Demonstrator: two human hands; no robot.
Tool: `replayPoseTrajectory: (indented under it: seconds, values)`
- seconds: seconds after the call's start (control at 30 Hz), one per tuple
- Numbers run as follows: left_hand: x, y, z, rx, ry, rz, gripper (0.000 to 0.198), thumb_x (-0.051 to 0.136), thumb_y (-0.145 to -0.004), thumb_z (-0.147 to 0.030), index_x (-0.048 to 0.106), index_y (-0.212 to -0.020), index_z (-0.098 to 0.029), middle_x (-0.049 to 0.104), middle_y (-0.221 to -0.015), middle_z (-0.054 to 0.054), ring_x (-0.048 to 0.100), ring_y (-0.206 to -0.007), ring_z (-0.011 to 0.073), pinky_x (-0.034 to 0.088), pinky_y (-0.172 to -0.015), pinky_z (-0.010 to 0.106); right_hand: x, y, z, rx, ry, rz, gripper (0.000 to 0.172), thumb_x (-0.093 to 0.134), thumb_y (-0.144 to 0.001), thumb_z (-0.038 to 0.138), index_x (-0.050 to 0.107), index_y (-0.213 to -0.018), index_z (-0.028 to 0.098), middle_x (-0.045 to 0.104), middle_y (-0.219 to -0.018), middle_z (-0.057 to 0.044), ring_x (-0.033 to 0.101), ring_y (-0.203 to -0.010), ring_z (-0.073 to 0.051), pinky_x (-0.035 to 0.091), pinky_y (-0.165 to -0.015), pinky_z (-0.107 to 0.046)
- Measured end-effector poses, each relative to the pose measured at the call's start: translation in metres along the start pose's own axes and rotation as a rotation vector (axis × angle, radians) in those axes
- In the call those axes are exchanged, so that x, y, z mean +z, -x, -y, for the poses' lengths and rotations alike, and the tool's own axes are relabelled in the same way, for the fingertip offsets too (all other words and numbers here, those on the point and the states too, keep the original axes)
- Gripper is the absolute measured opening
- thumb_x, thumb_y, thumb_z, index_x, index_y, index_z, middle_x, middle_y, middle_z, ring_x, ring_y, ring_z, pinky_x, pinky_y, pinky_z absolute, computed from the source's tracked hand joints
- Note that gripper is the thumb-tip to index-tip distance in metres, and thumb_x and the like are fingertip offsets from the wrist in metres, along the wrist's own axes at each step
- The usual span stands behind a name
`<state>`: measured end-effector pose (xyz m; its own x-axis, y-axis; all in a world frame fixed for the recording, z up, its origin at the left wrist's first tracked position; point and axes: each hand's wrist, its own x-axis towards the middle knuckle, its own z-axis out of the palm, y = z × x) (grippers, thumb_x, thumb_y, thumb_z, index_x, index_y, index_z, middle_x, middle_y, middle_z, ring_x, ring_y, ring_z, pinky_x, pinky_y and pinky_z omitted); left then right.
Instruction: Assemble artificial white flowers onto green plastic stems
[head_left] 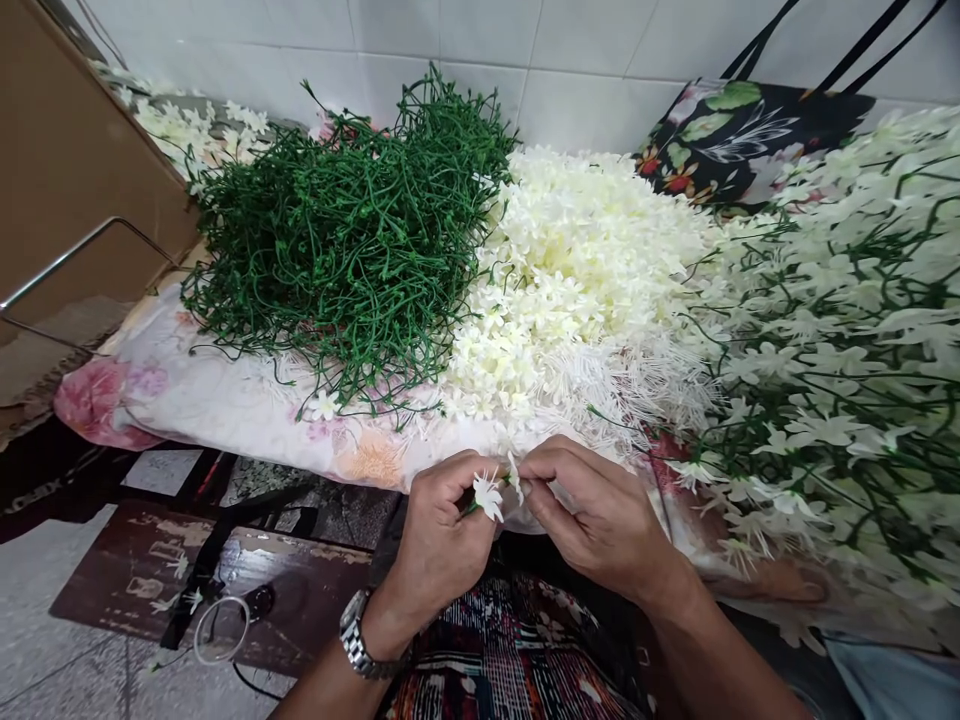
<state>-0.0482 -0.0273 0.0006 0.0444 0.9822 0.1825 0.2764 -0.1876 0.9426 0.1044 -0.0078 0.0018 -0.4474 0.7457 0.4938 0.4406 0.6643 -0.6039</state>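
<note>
Close in front of my body, my left hand [450,520] is closed around an artificial flower stem, mostly hidden in the fingers; a white bloom [487,496] shows at the thumb. My right hand [592,510] pinches a second white blossom [514,478], seen edge-on between the two hands. Beyond them lies a heap of green plastic stems [345,240] on the left. Beside it spreads a pile of loose white petals [577,250], with thin white stamens [630,385] at its near edge.
Finished flowers on green stems [825,400] are massed at the right. A floral cloth [247,410] covers the table. A cardboard box [75,150] stands at the left, a flowered black bag [750,145] against the tiled wall. A brown wooden bench [300,590] sits below left.
</note>
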Motion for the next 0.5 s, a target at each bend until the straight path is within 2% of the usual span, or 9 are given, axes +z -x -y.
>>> replayPoseTrajectory:
  seconds: [0.17, 0.33, 0.43, 0.5]
  values:
    - [0.002, -0.001, 0.004, 0.006, -0.020, 0.013, 0.019, 0.043, -0.065, -0.003, 0.054, -0.059, -0.016, 0.048, -0.054, -0.005, 0.042, -0.051, 0.0085, 0.034, -0.049, 0.018, 0.004, -0.001, -0.002, -0.009, 0.010, -0.001, 0.016, 0.043, -0.084, 0.004, 0.054, -0.084, 0.016, 0.056, -0.069, -0.002, 0.053, -0.064, -0.011, 0.046, -0.056, -0.022]
    - [0.001, -0.001, 0.004, -0.034, -0.045, 0.057, 0.020, 0.045, -0.067, -0.001, 0.057, -0.065, -0.017, 0.052, -0.058, -0.004, 0.046, -0.055, 0.0095, 0.038, -0.053, 0.019, 0.004, -0.001, -0.002, 0.019, -0.017, 0.012, 0.014, 0.045, -0.084, 0.005, 0.054, -0.085, 0.015, 0.056, -0.070, -0.003, 0.053, -0.064, -0.011, 0.045, -0.056, -0.022]
    - [-0.004, 0.002, 0.000, 0.030, -0.053, 0.124, 0.026, 0.051, -0.071, -0.005, 0.062, -0.090, -0.018, 0.060, -0.074, -0.001, 0.055, -0.066, 0.0121, 0.044, -0.060, 0.020, -0.010, 0.000, 0.001, 0.025, -0.008, 0.003, 0.014, 0.047, -0.084, 0.004, 0.054, -0.086, 0.016, 0.056, -0.071, -0.002, 0.054, -0.065, -0.011, 0.045, -0.057, -0.023]
    - [-0.009, 0.005, -0.002, 0.122, -0.059, 0.153, 0.045, 0.054, -0.073, -0.009, 0.054, -0.116, -0.021, 0.062, -0.097, 0.004, 0.059, -0.086, 0.0162, 0.048, -0.074, 0.024, -0.028, 0.002, 0.004, 0.050, 0.047, -0.033, 0.014, 0.049, -0.084, 0.004, 0.054, -0.085, 0.017, 0.057, -0.072, -0.002, 0.055, -0.066, -0.012, 0.045, -0.059, -0.023]
